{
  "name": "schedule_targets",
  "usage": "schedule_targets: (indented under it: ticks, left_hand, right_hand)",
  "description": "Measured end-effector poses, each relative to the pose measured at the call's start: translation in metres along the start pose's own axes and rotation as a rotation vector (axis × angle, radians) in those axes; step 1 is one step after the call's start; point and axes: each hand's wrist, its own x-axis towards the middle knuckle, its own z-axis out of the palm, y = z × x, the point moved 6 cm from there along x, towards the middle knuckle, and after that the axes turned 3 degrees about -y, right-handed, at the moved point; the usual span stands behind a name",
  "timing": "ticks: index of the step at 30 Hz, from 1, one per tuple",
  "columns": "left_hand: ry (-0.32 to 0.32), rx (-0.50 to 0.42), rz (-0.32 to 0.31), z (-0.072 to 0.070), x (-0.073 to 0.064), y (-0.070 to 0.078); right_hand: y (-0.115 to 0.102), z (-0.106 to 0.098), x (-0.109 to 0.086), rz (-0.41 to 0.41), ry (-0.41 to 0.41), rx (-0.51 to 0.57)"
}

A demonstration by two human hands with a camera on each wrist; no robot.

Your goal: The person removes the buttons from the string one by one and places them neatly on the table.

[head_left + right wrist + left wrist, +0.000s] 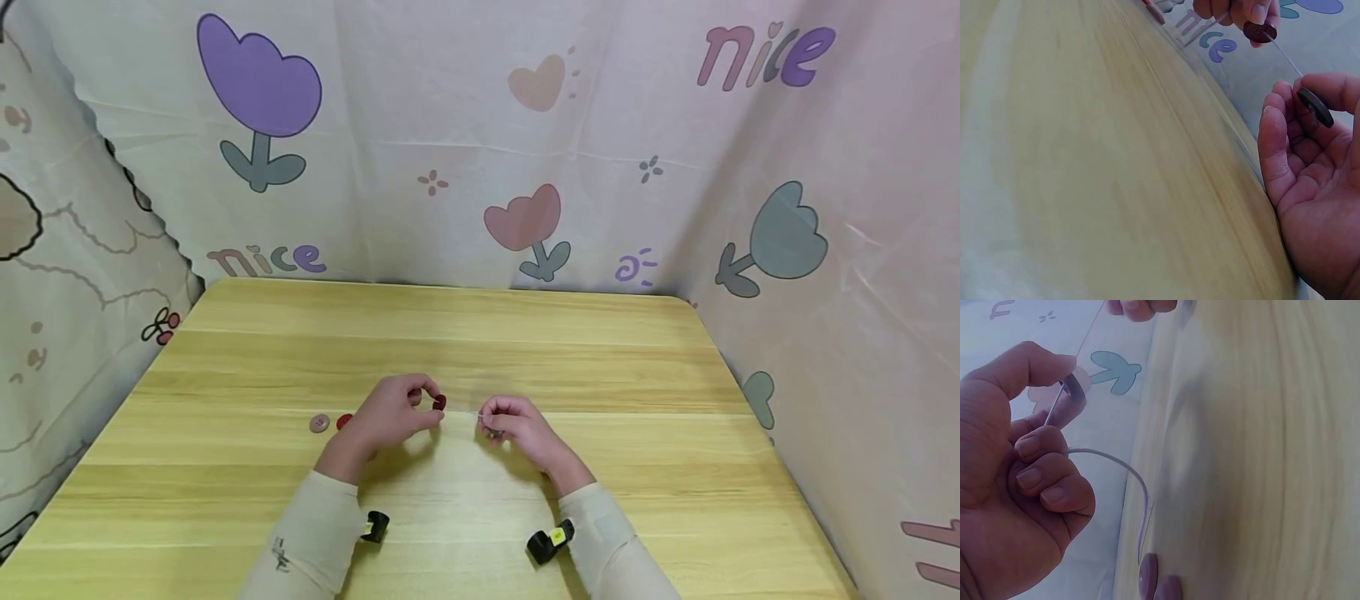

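Observation:
My left hand point(393, 414) pinches a dark red button point(439, 403) between thumb and forefinger. A thin pale cord point(1124, 462) passes by this button, and its lower part bends down from the curled fingers toward the table. From the button a stretch of cord runs across to my right hand point(522, 427), whose thumb and forefinger grip it. A second dark button point(1315, 107) sits on the cord at the right thumb. Both hands are a little above the table, a short gap apart.
A pinkish button point(319, 423) and a red button point(344, 422) lie on the wooden table point(480, 350), left of my left hand. Printed fabric point(420, 100) hangs behind the table and at its sides. Small black devices point(550, 542) are worn at both wrists.

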Motion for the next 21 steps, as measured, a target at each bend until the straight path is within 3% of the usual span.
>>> schedule_targets:
  ticks: [10, 21]
  left_hand:
    - [0.04, 0.046, 0.009, -0.017, -0.005, -0.002]
    - [0.072, 0.072, -0.032, -0.035, -0.013, -0.015]
  right_hand:
    - [0.0, -0.001, 0.0, -0.005, 0.003, 0.003]
    - [0.0, 0.001, -0.001, -0.002, -0.002, -0.001]
